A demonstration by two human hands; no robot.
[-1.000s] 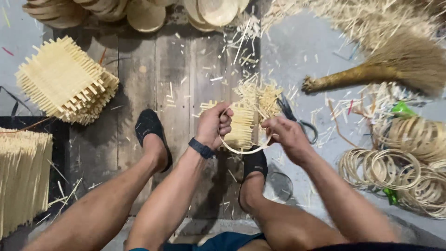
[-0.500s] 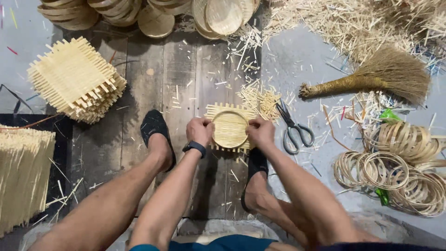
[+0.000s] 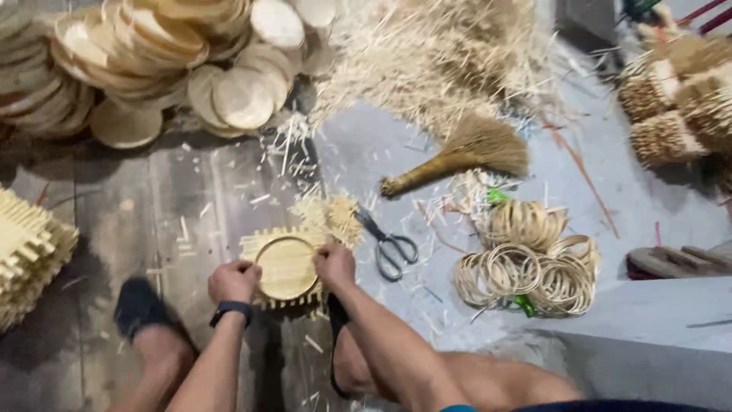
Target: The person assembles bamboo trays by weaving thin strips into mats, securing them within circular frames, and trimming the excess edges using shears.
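The view has swung right since the earlier frame, but the woven mat (image 3: 284,268) stays on the floor. The left hand (image 3: 232,281) and right hand (image 3: 334,264) press a ring onto it, near the scissors (image 3: 389,246). Pressing evenly should keep the ring flat.

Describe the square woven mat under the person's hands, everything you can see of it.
The woven mat is a small square of pale bamboo-like strips, with loose strip ends sticking out along its edges. It lies flat on the dark wooden boards. A thin round hoop sits on top of it, covering most of its middle. The left hand grips the hoop's lower left edge, the right hand its right edge. Pale offcuts lie at its upper right corner.
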